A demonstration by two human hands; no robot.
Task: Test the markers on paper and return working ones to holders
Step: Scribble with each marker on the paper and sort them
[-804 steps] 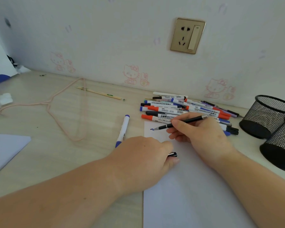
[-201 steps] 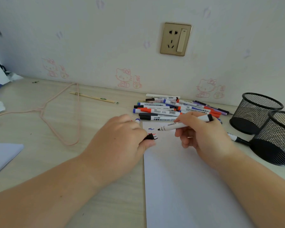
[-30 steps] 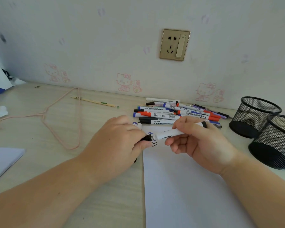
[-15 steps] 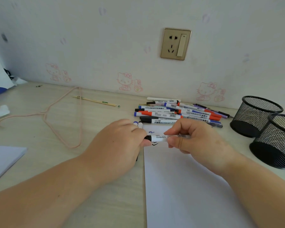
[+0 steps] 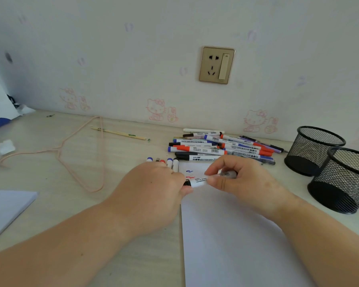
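Landmark: white paper sheet [image 5: 232, 235], lying flat on the pale wooden worktop [image 5: 71, 162].

- Marker in hand [image 5: 198, 181]: white barrel, black end, held level just above the paper's far edge. Left hand [image 5: 153, 189] curled round the black end; right hand [image 5: 243, 179] pinches the barrel between thumb and fingers.
- Test marks [image 5: 189, 174]: short blue and red squiggles on the paper's far end, just behind the held marker.
- Marker pile [image 5: 220, 147]: blue, red and black capped markers lying crosswise, beyond the paper's far edge.
- Loose markers [image 5: 170, 162]: several ends show past the left hand's knuckles, at the paper's far left corner; whether that hand grips them cannot be told.
- Two black mesh holders: nearer holder [image 5: 342, 181] right of the paper, farther holder [image 5: 313, 151] behind it; the two look to touch.
- Pink wire hanger [image 5: 79, 154]: far left of the paper.
- Wooden stick [image 5: 120, 133]: beyond the hanger.
- Second white sheet [image 5: 4, 208]: at the left edge of view.
- Wall socket [image 5: 217, 65]: on the wall above the pile.
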